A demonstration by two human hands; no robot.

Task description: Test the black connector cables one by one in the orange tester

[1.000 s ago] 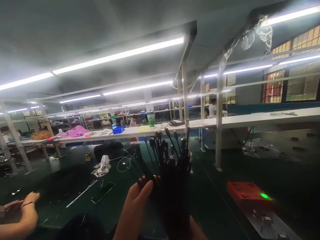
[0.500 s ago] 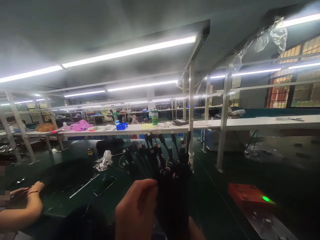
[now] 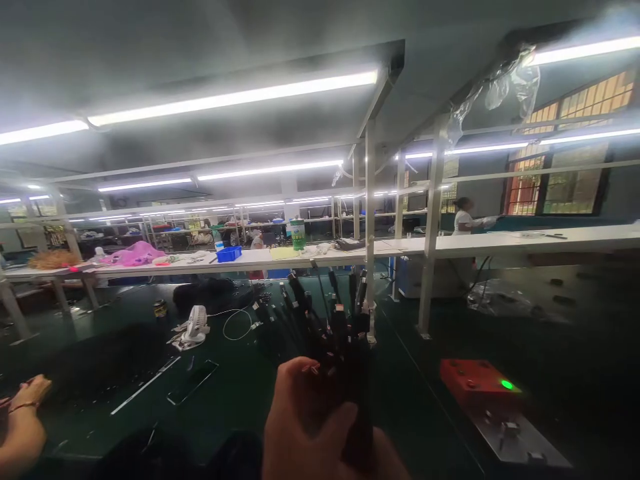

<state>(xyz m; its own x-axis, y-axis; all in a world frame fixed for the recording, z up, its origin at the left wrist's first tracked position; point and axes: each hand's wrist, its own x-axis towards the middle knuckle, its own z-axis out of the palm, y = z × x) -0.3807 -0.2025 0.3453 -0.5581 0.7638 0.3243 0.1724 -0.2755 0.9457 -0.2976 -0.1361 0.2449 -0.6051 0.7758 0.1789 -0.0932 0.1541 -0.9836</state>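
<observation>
Pretty clearly a factory assembly floor: long rows of white shelves (image 3: 310, 253) on metal posts, fluorescent tube lights (image 3: 230, 100) overhead, a green work surface (image 3: 410, 400), workers (image 3: 463, 217) further back.

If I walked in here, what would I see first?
Right in front, a hand grips a big bundle of black cables, plugs pointing up. Low on the right, a red box glows with a green light on the dark green table. Overhead, a long bright lamp runs across the ceiling.
</observation>
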